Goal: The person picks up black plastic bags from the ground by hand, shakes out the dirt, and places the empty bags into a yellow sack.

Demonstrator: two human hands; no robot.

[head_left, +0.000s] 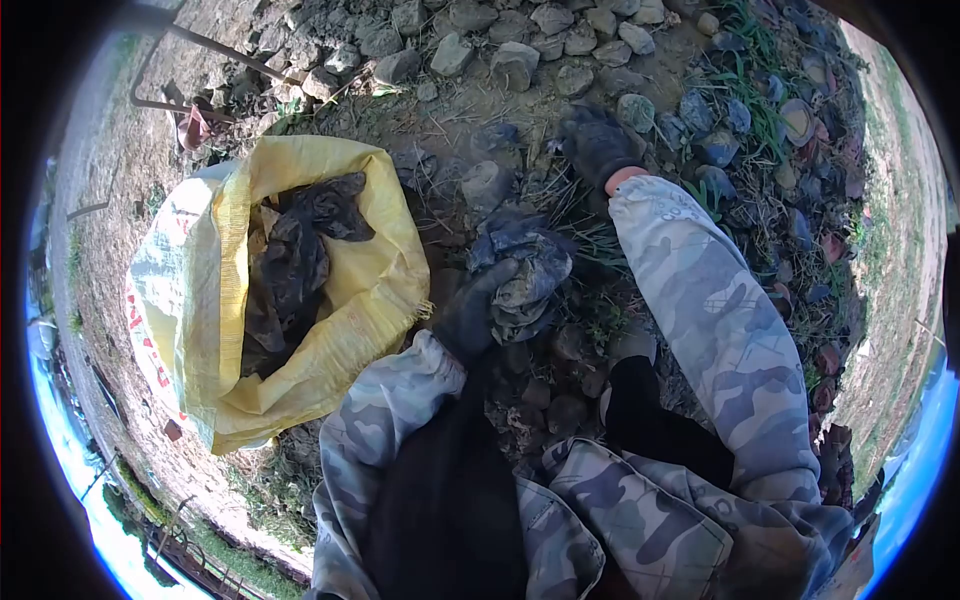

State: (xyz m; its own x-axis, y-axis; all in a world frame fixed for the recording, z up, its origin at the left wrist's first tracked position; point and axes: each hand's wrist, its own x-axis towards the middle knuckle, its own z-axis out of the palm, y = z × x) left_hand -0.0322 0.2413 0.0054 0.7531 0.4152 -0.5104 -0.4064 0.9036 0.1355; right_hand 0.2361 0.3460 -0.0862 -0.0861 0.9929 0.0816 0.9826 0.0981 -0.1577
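My left hand (478,308), in a dark glove, is closed round a crumpled, dirty dark plastic sheet (527,272) in the middle of the view. My right hand (597,145), also gloved in black, reaches to the ground beyond it, near some stones. Its fingers are blurred and dark against the soil, so I cannot make out whether they hold anything. Left of my left hand stands an open yellow woven sack (390,290). Crumpled black plastic (292,262) lies inside the sack.
Loose grey stones (515,65) are heaped at the top. More stones and green weeds (745,110) line the right side. Bent metal rods (225,50) stick out at the upper left. My knees are at the bottom.
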